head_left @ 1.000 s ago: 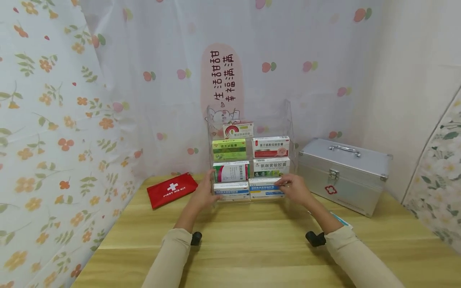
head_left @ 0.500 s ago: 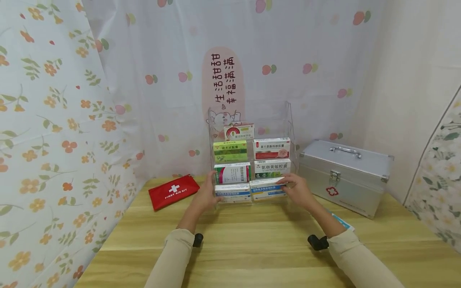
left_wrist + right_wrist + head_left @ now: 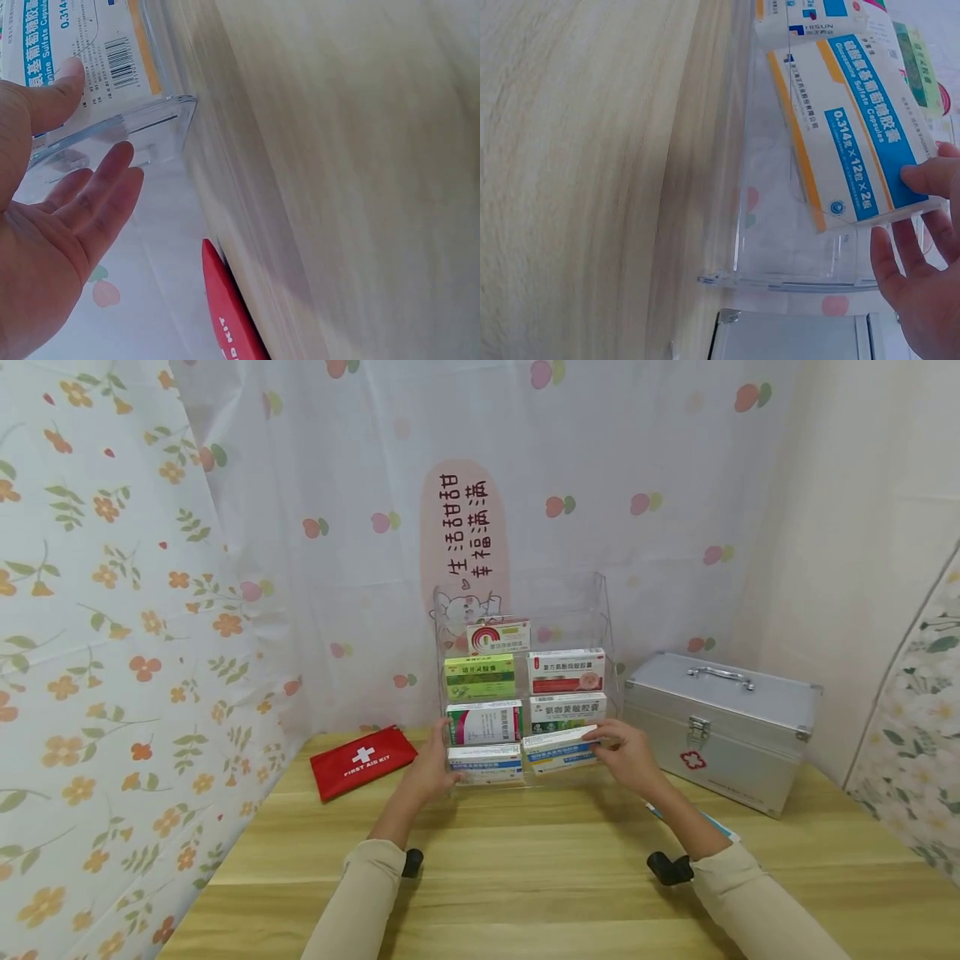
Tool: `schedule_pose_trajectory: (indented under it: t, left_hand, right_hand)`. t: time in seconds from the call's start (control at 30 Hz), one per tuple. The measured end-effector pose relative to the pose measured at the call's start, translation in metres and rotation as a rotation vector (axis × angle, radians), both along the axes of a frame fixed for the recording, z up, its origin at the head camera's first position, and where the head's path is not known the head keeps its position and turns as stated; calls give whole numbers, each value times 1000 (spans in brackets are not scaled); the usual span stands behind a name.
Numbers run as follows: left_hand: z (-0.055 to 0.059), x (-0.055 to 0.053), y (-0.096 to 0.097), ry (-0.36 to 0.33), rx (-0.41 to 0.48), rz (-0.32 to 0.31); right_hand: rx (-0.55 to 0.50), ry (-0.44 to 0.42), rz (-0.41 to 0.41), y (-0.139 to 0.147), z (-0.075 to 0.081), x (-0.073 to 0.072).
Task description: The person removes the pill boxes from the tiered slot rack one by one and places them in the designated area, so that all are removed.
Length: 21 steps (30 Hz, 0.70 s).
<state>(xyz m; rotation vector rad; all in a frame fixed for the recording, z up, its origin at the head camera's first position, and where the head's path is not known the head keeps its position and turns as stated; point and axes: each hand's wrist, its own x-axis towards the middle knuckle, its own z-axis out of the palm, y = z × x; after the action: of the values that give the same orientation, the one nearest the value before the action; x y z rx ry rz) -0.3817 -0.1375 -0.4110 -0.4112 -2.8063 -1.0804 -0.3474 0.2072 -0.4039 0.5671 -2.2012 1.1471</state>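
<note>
A clear acrylic display rack (image 3: 564, 595) stands on the table with medicine boxes in its tiers. My right hand (image 3: 628, 762) pinches the right end of a white-and-blue medicine box (image 3: 558, 755) in the bottom tier, thumb on its printed front (image 3: 855, 127). That box tilts, right end raised. My left hand (image 3: 429, 767) holds the rack's left side. In the left wrist view, its thumb lies over the front of a matching medicine box (image 3: 112, 64), with the other fingers beyond the rack's side wall (image 3: 161, 126).
A red first aid pouch (image 3: 363, 762) lies left of the rack. To the right stands a silver metal case (image 3: 720, 727). A flat white-and-blue item (image 3: 716, 825) lies partly behind the right forearm. Green (image 3: 480, 677) and red-and-white boxes (image 3: 566, 672) fill upper tiers.
The right-hand box in the bottom tier has gone from nearly level to tilted, its right end lifted by the right hand. The left hand stays at the rack's left side.
</note>
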Motion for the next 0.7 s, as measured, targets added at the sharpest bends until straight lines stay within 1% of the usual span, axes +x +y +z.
schedule_pose_trajectory:
  t: [0.27, 0.43, 0.53, 0.7]
  left_hand:
    - [0, 0, 1, 3, -6, 10]
    - [2, -1, 2, -2, -4, 3]
    - [2, -1, 2, -6, -5, 6]
    - [1, -2, 2, -5, -15, 10]
  right_hand:
    - [-53, 50, 34, 4, 6, 5]
    - [-60, 123, 15, 5, 13, 9]
    - [-65, 136, 15, 1, 22, 19]
    - [-82, 100, 34, -6, 38, 41]
